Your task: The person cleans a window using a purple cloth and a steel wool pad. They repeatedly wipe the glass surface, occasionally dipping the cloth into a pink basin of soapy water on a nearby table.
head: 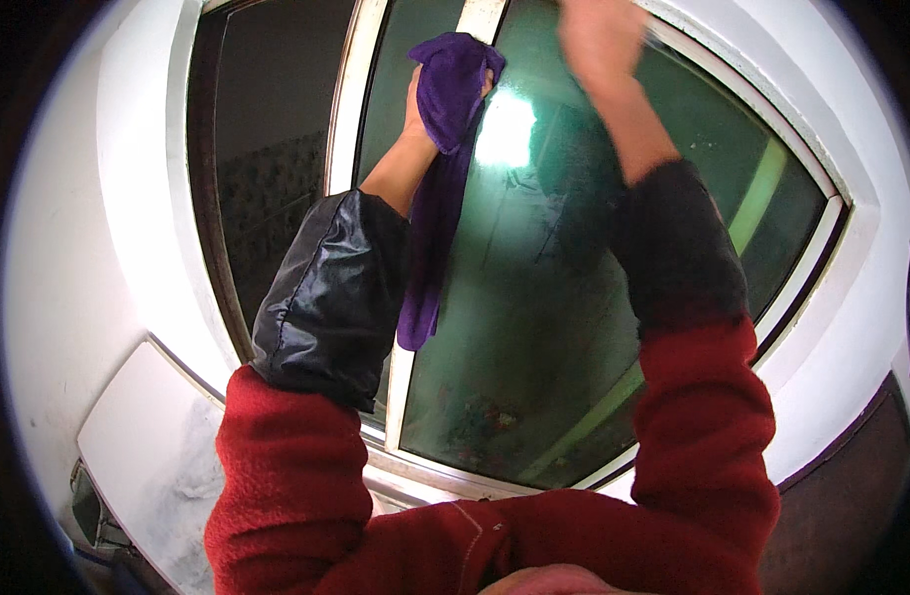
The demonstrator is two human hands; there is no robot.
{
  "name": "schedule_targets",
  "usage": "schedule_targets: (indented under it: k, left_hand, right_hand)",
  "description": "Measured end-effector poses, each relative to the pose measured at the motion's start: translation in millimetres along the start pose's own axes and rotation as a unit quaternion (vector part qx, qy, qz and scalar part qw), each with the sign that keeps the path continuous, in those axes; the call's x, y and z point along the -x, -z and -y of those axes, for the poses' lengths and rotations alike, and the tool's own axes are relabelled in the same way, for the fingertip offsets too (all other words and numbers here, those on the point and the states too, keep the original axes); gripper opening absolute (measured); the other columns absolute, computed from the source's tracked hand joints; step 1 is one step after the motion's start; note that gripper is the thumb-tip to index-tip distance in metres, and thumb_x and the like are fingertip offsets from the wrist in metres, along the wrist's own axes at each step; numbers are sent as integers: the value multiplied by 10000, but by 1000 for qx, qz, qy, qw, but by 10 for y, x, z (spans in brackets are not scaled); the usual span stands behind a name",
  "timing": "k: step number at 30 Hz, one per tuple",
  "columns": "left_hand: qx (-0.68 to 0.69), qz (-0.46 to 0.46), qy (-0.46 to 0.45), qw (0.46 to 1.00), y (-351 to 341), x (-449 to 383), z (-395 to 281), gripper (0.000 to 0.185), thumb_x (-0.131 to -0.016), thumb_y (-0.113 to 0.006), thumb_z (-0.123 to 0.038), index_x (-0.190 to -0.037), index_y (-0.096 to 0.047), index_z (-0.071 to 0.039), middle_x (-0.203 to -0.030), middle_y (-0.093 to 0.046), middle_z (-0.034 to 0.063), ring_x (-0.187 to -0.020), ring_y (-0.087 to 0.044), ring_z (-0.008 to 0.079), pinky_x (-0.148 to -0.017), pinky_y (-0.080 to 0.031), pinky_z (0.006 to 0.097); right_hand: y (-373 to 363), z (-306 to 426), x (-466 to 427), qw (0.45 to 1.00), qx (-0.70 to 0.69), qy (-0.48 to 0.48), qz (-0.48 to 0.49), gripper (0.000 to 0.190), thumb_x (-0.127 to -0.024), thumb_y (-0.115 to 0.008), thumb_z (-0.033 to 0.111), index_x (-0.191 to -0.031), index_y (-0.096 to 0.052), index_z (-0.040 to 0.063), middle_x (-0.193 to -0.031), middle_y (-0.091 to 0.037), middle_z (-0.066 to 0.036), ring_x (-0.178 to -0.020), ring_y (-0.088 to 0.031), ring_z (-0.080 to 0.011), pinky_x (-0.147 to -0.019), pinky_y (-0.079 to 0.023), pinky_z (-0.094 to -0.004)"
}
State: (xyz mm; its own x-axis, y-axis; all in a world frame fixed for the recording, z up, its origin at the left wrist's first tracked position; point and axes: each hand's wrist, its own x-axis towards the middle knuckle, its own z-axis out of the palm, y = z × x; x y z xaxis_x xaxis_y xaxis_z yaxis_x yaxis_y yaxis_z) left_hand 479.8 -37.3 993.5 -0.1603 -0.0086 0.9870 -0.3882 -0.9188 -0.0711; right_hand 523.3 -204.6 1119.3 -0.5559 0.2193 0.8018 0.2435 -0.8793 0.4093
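Note:
A purple cloth is held in my left hand, high on the window near a white frame bar. The cloth covers most of the fingers, and its long end hangs down along the bar. My right hand is raised at the upper right in front of the window glass; it is blurred and cut by the picture's top edge, so its fingers and whatever they hold or touch cannot be made out. Dark sleeve covers are on both forearms over red sleeves. A bright light reflects in the glass between my hands.
White walls and a pale window surround enclose the framed panes. At the lower left stands a white, marble-patterned surface with a dark object beside it. A dark brown panel is at the lower right.

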Motion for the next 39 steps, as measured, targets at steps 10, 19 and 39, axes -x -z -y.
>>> schedule_targets:
  k: [10,19,39]
  left_hand:
    - [-15,33,-30,999,0,42,147,260,-904,-584,-272,-970,-629,-24,-937,-633,186,-933,-599,372,-828,-460,424]
    - [74,24,-13,997,-29,-30,-52,240,-892,-596,-247,-936,-618,-11,-911,-616,199,-913,-587,394,-833,-453,431]
    - [20,1,-82,996,41,28,117,211,-872,-622,-229,-896,-609,-20,-858,-602,185,-872,-577,386,-800,-444,434]
  right_hand:
    - [8,696,-385,997,-53,-32,39,145,-831,-516,178,-876,-614,81,-905,-588,-113,-931,-560,-269,-772,-429,-431]
    - [7,-82,-17,987,93,-65,-110,162,-838,-513,182,-918,-603,74,-953,-556,-113,-952,-521,-317,-801,-411,-467]
    - [139,513,-216,995,-3,-43,91,157,-854,-494,166,-899,-611,72,-949,-593,-106,-946,-558,-263,-788,-434,-412]
